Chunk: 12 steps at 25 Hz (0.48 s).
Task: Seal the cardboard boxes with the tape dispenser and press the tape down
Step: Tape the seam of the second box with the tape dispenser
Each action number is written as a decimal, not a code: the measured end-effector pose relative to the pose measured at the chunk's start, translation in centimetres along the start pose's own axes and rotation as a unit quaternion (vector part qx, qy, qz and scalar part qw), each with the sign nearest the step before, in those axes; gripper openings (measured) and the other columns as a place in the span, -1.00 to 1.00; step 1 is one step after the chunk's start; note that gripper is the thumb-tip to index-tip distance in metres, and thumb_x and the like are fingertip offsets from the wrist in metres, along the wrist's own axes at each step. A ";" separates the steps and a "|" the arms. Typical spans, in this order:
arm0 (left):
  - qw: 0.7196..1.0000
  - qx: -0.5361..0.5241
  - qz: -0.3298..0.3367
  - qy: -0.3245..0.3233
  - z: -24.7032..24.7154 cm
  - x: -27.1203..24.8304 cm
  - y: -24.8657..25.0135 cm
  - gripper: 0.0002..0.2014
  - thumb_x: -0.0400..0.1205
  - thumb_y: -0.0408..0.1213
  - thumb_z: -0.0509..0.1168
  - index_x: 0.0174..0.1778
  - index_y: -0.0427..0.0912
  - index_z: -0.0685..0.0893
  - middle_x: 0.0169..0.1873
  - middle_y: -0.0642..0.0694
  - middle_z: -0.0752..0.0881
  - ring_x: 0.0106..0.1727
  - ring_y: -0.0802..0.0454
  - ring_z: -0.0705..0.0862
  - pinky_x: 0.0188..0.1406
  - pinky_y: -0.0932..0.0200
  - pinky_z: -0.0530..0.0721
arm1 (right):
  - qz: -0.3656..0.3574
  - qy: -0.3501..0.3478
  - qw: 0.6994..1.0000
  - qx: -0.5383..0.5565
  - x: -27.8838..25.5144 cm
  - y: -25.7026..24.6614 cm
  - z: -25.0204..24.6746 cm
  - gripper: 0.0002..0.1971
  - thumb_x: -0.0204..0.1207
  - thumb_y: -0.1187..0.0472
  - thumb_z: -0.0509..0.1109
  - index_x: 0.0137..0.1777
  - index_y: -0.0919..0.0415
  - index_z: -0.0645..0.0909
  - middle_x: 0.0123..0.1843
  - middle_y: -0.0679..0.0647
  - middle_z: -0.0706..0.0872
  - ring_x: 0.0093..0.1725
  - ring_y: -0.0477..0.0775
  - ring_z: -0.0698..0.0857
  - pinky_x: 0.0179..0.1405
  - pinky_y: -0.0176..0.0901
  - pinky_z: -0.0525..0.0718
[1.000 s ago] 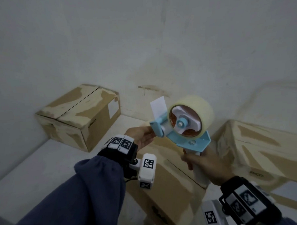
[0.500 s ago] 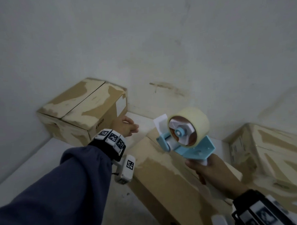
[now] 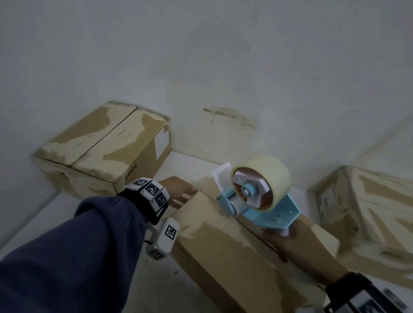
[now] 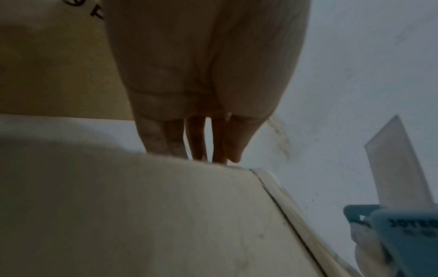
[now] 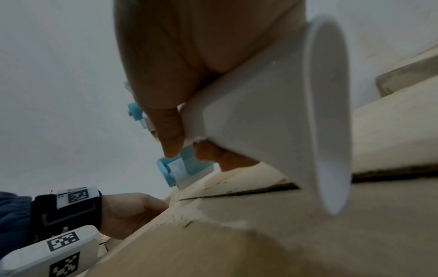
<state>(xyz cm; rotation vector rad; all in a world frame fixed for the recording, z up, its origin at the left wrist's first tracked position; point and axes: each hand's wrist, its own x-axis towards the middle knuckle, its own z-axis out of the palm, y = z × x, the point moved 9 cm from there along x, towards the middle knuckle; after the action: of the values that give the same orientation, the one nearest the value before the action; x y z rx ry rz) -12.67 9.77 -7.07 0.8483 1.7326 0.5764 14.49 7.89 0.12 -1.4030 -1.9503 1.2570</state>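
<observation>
A brown cardboard box [image 3: 223, 250] lies in front of me, its top flaps meeting in a seam. My left hand [image 3: 178, 189] reaches to the box's far left corner, fingers [image 4: 196, 142] straight and hanging over the far edge [image 4: 142, 215]. My right hand [image 3: 297, 244] grips the white handle [image 5: 272, 112] of a light-blue tape dispenser [image 3: 269, 208]. It carries a clear tape roll [image 3: 270, 170] and hovers just over the seam near the far end. A loose tape tab [image 3: 221, 173] sticks up at its front. My left hand [image 5: 128, 213] also shows beside the box in the right wrist view.
A second closed box [image 3: 101, 149] stands in the back left corner against the white wall [image 3: 196, 62]. A third box [image 3: 381, 219] lies tilted at the right. All rest on a white surface [image 3: 50, 222].
My left hand has moved forward from beside the dispenser onto the middle box's far corner. The dispenser has come down closer to the box's seam.
</observation>
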 end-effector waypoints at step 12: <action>0.961 0.151 0.218 -0.074 5.5 -2.4 2.3 -0.34 0.71 0.05 0.01 0.66 -0.15 -0.04 0.62 0.03 0.12 0.63 0.13 0.11 0.60 0.23 0.04 | -0.032 -0.011 0.999 -0.040 0.5 0.0 0.4 -0.82 0.48 0.14 0.47 -0.34 -0.05 0.63 -0.46 -0.15 0.73 -0.56 -0.22 0.59 -0.49 -0.29 0.54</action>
<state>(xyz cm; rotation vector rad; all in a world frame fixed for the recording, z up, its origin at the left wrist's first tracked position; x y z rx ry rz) -6.46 9.17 -5.62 1.4756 1.5210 0.5234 13.98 8.17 -0.16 -1.3594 -2.0652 1.1819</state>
